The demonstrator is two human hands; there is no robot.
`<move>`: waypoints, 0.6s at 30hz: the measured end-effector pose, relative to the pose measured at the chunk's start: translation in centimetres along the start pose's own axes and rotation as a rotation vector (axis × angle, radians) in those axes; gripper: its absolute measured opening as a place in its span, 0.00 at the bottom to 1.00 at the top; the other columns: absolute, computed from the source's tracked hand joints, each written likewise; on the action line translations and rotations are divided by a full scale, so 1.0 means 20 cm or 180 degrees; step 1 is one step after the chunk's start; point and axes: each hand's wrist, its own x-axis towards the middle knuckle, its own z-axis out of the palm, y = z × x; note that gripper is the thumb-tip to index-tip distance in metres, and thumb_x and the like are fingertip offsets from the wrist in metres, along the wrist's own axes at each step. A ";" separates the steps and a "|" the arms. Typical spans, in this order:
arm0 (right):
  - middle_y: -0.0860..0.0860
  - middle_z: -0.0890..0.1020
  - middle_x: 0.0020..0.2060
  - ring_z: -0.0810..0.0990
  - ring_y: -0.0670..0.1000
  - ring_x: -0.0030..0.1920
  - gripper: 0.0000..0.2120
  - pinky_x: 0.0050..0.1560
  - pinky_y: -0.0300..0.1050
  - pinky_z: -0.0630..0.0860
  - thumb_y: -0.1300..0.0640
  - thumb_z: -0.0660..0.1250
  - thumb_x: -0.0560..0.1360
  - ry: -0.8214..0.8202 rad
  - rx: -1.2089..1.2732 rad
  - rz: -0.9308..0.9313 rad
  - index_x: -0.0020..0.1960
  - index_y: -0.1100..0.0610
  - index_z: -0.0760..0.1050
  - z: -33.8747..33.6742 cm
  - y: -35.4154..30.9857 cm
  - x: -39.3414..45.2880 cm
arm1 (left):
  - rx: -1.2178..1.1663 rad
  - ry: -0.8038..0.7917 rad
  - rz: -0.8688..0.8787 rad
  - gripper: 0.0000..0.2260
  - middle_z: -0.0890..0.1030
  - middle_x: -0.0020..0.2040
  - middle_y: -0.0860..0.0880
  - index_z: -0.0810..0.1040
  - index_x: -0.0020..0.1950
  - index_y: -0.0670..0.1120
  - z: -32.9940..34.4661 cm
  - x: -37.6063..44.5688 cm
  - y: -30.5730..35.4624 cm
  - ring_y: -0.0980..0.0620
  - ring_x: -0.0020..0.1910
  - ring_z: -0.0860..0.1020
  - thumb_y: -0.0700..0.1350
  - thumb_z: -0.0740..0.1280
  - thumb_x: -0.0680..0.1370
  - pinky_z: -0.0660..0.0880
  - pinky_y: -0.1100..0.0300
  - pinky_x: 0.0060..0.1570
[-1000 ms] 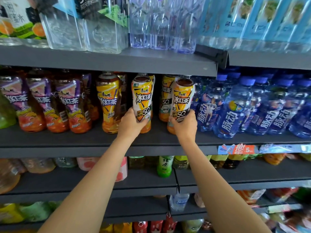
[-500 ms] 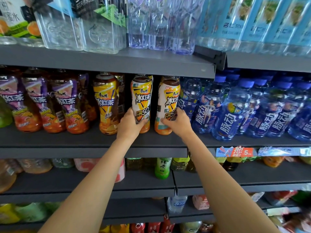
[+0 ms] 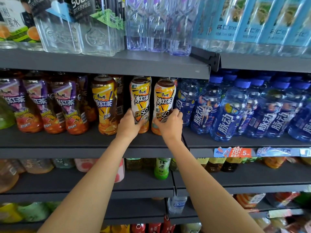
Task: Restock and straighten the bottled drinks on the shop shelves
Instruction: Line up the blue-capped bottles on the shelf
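Two bare forearms reach up from the lower edge toward the grey middle shelf [image 3: 70, 142]. The left hand [image 3: 129, 123] curls its fingers around the lower body of a white-and-yellow iced tea bottle [image 3: 141, 98] whose label reads 冰红茶 and "50"; the right hand [image 3: 170, 124] grips the lower part of a second iced tea bottle [image 3: 164, 100] with the same 冰红茶 label. Both bottles stand upright, side by side, near the front edge of the shelf. Just left of them stands a yellow iced tea bottle [image 3: 105, 105], also marked 冰红茶, and further left a row of purple-labelled tea bottles [image 3: 37, 105]. To the right, on the adjoining shelf section, blue-capped bottles [image 3: 227, 113] carry the brand 脉动; a price tag [image 3: 233, 151] below them shows 抢 and "5". One shelf down, a green bottle [image 3: 162, 168] reads 绿茶. On the top shelf [image 3: 104, 63], clear square bottles [image 3: 79, 31] bear the word "SODA", beside clear water bottles [image 3: 158, 24] and pale blue-labelled bottles [image 3: 252, 22].
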 end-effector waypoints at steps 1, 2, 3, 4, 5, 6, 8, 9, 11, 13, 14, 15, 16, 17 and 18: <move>0.59 0.68 0.61 0.69 0.61 0.61 0.30 0.55 0.53 0.71 0.48 0.73 0.69 0.0028 0.0001 0.0017 0.60 0.64 0.63 0.00 0.00 0.00 | 0.0030 -0.0020 -0.0010 0.18 0.77 0.57 0.44 0.68 0.61 0.41 0.00 0.00 0.00 0.43 0.58 0.74 0.48 0.67 0.76 0.68 0.57 0.48; 0.59 0.68 0.61 0.69 0.61 0.61 0.30 0.56 0.53 0.71 0.49 0.72 0.69 0.0044 0.0009 0.0029 0.60 0.64 0.63 0.01 0.00 -0.01 | 0.0035 -0.0048 -0.0012 0.18 0.77 0.57 0.44 0.68 0.61 0.41 0.00 0.01 0.00 0.44 0.58 0.75 0.48 0.67 0.76 0.68 0.57 0.48; 0.59 0.68 0.61 0.69 0.62 0.61 0.30 0.56 0.54 0.71 0.49 0.72 0.69 0.0043 0.0033 0.0043 0.61 0.64 0.63 0.01 0.00 -0.01 | -0.0004 -0.0076 -0.0020 0.18 0.77 0.57 0.44 0.67 0.61 0.41 0.00 0.01 -0.01 0.44 0.58 0.74 0.48 0.67 0.76 0.68 0.57 0.48; 0.60 0.69 0.61 0.70 0.62 0.61 0.31 0.57 0.55 0.72 0.49 0.72 0.69 0.0027 0.0082 0.0052 0.61 0.64 0.63 0.01 -0.01 -0.01 | -0.0077 -0.0096 -0.0022 0.19 0.76 0.58 0.44 0.67 0.63 0.41 0.00 0.02 -0.01 0.44 0.59 0.74 0.48 0.67 0.76 0.69 0.57 0.50; 0.60 0.69 0.61 0.71 0.62 0.60 0.31 0.57 0.56 0.72 0.49 0.73 0.69 -0.0007 0.0148 0.0065 0.61 0.64 0.62 0.01 -0.01 -0.01 | -0.0164 -0.0077 -0.0008 0.21 0.76 0.60 0.44 0.67 0.64 0.41 0.01 0.01 -0.02 0.44 0.61 0.74 0.47 0.67 0.76 0.69 0.57 0.52; 0.60 0.70 0.61 0.72 0.62 0.60 0.31 0.56 0.57 0.73 0.49 0.73 0.69 -0.0041 0.0194 0.0061 0.60 0.64 0.62 0.00 -0.01 -0.01 | -0.0253 0.0079 0.0047 0.23 0.75 0.61 0.44 0.66 0.66 0.41 0.01 0.00 -0.02 0.44 0.62 0.73 0.47 0.68 0.75 0.68 0.57 0.54; 0.59 0.72 0.59 0.73 0.62 0.58 0.30 0.54 0.57 0.74 0.48 0.73 0.68 -0.0103 0.0140 0.0001 0.59 0.63 0.63 -0.02 -0.01 -0.02 | -0.0415 0.0838 0.0251 0.26 0.74 0.63 0.44 0.66 0.68 0.41 0.03 -0.07 0.00 0.46 0.64 0.70 0.47 0.69 0.74 0.66 0.58 0.59; 0.59 0.72 0.58 0.74 0.61 0.57 0.30 0.53 0.56 0.74 0.47 0.72 0.68 -0.0112 0.0091 -0.0062 0.58 0.63 0.63 -0.03 0.00 -0.03 | -0.0530 0.1220 0.0405 0.26 0.74 0.61 0.45 0.68 0.66 0.40 0.04 -0.11 0.02 0.47 0.62 0.70 0.50 0.69 0.73 0.65 0.60 0.59; 0.58 0.73 0.57 0.75 0.61 0.56 0.31 0.51 0.56 0.75 0.44 0.71 0.69 -0.0082 0.0040 -0.0226 0.59 0.63 0.63 -0.04 0.01 -0.08 | -0.0737 0.1295 0.0669 0.26 0.75 0.55 0.48 0.72 0.61 0.41 0.06 -0.17 0.09 0.51 0.57 0.71 0.57 0.67 0.71 0.66 0.62 0.56; 0.58 0.73 0.56 0.75 0.61 0.55 0.27 0.50 0.53 0.74 0.47 0.69 0.71 -0.0166 0.0067 -0.0378 0.59 0.63 0.63 -0.05 0.00 -0.12 | -0.0765 0.0924 0.0730 0.29 0.75 0.56 0.49 0.73 0.60 0.42 0.07 -0.17 0.13 0.53 0.57 0.71 0.61 0.66 0.69 0.67 0.62 0.55; 0.58 0.74 0.56 0.75 0.60 0.55 0.25 0.48 0.51 0.73 0.50 0.69 0.71 -0.0271 0.0103 -0.0472 0.58 0.63 0.63 -0.06 -0.01 -0.13 | -0.0752 0.0801 0.0701 0.29 0.74 0.57 0.48 0.73 0.61 0.43 0.06 -0.16 0.15 0.53 0.57 0.72 0.60 0.69 0.69 0.67 0.64 0.53; 0.58 0.74 0.55 0.75 0.59 0.54 0.23 0.47 0.51 0.73 0.52 0.70 0.71 -0.0454 0.0143 -0.0581 0.57 0.63 0.64 -0.08 -0.01 -0.13 | -0.0737 0.0744 0.0670 0.28 0.74 0.57 0.48 0.72 0.62 0.43 0.05 -0.15 0.15 0.55 0.56 0.71 0.57 0.72 0.69 0.65 0.67 0.51; 0.58 0.76 0.53 0.76 0.58 0.52 0.23 0.46 0.50 0.73 0.53 0.71 0.70 -0.0704 0.0188 -0.0688 0.56 0.63 0.65 -0.10 0.00 -0.11 | -0.0697 0.0720 0.0660 0.27 0.73 0.58 0.48 0.72 0.62 0.43 0.03 -0.14 0.14 0.58 0.54 0.70 0.54 0.73 0.69 0.63 0.70 0.48; 0.57 0.77 0.51 0.77 0.56 0.50 0.22 0.47 0.50 0.75 0.53 0.72 0.69 -0.0993 0.0249 -0.0775 0.55 0.63 0.67 -0.14 0.01 -0.09 | -0.0642 0.0712 0.0675 0.27 0.74 0.57 0.49 0.72 0.63 0.43 0.01 -0.13 0.12 0.59 0.53 0.70 0.53 0.74 0.68 0.62 0.72 0.46; 0.55 0.79 0.50 0.78 0.54 0.49 0.20 0.49 0.49 0.77 0.53 0.73 0.69 -0.1250 0.0367 -0.0805 0.54 0.62 0.71 -0.17 0.04 -0.06 | -0.0585 0.0704 0.0704 0.27 0.75 0.57 0.49 0.73 0.62 0.43 -0.01 -0.13 0.11 0.58 0.52 0.70 0.52 0.74 0.68 0.62 0.72 0.46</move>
